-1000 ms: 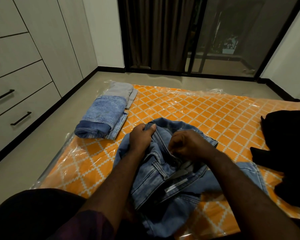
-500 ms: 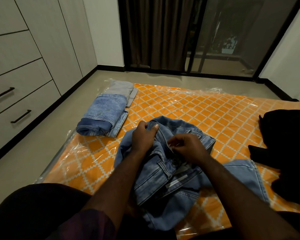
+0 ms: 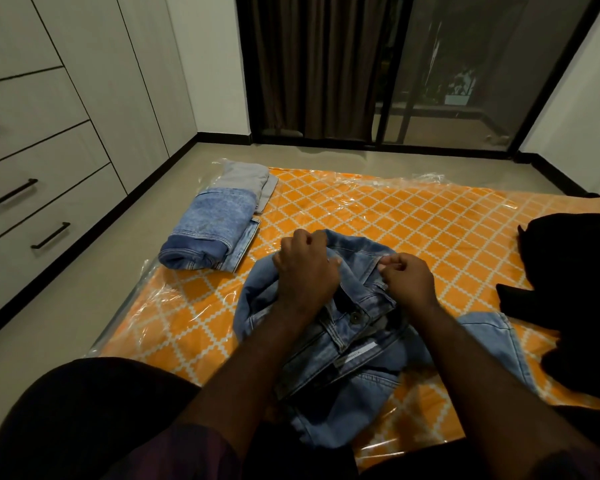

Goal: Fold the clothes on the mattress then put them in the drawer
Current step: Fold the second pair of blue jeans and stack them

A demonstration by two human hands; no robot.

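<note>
A crumpled pair of light blue jeans (image 3: 347, 358) lies on the orange patterned mattress (image 3: 378, 216), which is wrapped in clear plastic. My left hand (image 3: 303, 271) grips the waistband on the left side. My right hand (image 3: 407, 277) pinches the waistband on the right, near the fly and its button. A folded pair of blue jeans (image 3: 215, 233) rests at the mattress's left edge, on top of a folded grey garment (image 3: 248, 176). Closed drawers (image 3: 42, 216) with black handles line the left wall.
A heap of black clothes (image 3: 572, 289) covers the right side of the mattress. Bare floor (image 3: 84, 306) runs between the mattress and the drawers. A dark curtain (image 3: 312, 64) and a glass sliding door (image 3: 465, 64) stand at the far wall.
Both hands have moved apart along the jeans' waistband, the right hand shifting rightward and up from the fly. The waistband now lies spread wider between them.
</note>
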